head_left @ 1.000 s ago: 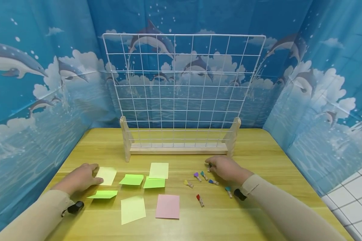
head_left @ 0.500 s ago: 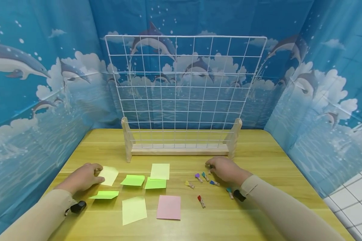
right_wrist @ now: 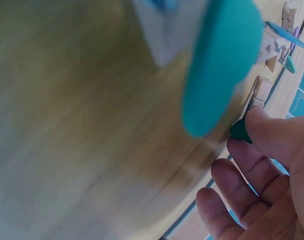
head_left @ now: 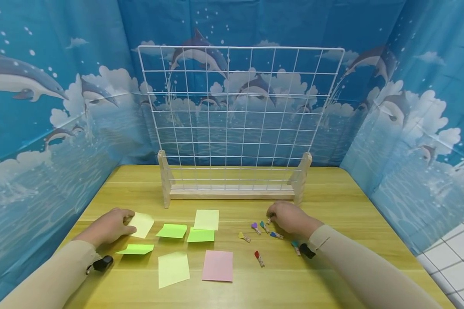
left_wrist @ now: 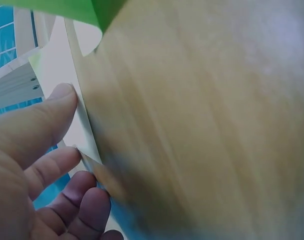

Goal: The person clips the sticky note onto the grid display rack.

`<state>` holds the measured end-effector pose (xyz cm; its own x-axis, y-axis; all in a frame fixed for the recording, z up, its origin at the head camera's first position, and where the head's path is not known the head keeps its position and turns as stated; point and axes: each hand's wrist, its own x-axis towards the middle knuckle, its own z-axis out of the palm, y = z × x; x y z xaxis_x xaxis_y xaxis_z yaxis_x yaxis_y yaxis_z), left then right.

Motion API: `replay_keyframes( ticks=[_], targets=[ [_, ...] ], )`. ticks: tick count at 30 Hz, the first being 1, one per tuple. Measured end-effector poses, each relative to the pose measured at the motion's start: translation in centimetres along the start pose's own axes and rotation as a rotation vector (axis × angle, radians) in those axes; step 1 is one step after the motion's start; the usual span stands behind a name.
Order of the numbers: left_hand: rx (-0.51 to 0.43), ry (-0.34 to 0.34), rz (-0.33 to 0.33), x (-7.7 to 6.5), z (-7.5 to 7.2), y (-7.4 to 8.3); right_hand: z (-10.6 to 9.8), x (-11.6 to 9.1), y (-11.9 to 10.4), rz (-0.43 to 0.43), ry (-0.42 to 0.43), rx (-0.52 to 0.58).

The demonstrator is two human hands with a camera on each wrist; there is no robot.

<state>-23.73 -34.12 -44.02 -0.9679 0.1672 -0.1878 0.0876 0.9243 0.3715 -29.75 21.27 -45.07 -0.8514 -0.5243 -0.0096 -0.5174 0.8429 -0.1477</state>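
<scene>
In the head view my left hand is at the left edge of a pale yellow sticky note. The left wrist view shows thumb and index finger pinching the margin of this note. My right hand pinches a small wooden clothespin by its dark green end, between thumb and index finger, low over the table; its other fingers are loosely bent. Most of this clothespin is hidden by the hand in the head view. Nearby lie clothespins with purple, blue, yellow, red and teal tops.
Behind the hands, a white wire grid stands upright in a wooden base. More sticky notes lie on the table: bright green, yellow and pink. Dolphin-print curtains enclose the back and sides.
The left hand's note has turned slightly and shifted a little to the right. My right fingers have drawn in around the clothespin, whose dark end showed before. The head view has shifted slightly.
</scene>
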Motion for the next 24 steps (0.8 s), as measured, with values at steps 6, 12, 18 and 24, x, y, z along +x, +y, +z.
replay_keyframes(
  ticks=[6,12,18,24],
  targets=[
    [0.001,0.018,0.014,0.20,-0.09,0.07,-0.15,-0.22,0.11,-0.006,0.001,-0.003],
    [-0.008,-0.006,0.014,0.46,-0.06,0.23,-0.21,-0.30,0.12,-0.007,-0.001,-0.006],
    [0.016,-0.028,0.015,0.65,-0.28,0.80,-0.24,-0.29,0.02,0.009,-0.012,0.016],
    [0.019,-0.056,-0.009,0.93,-0.30,0.88,-0.30,-0.23,-0.09,0.049,-0.032,0.036]
  ],
)
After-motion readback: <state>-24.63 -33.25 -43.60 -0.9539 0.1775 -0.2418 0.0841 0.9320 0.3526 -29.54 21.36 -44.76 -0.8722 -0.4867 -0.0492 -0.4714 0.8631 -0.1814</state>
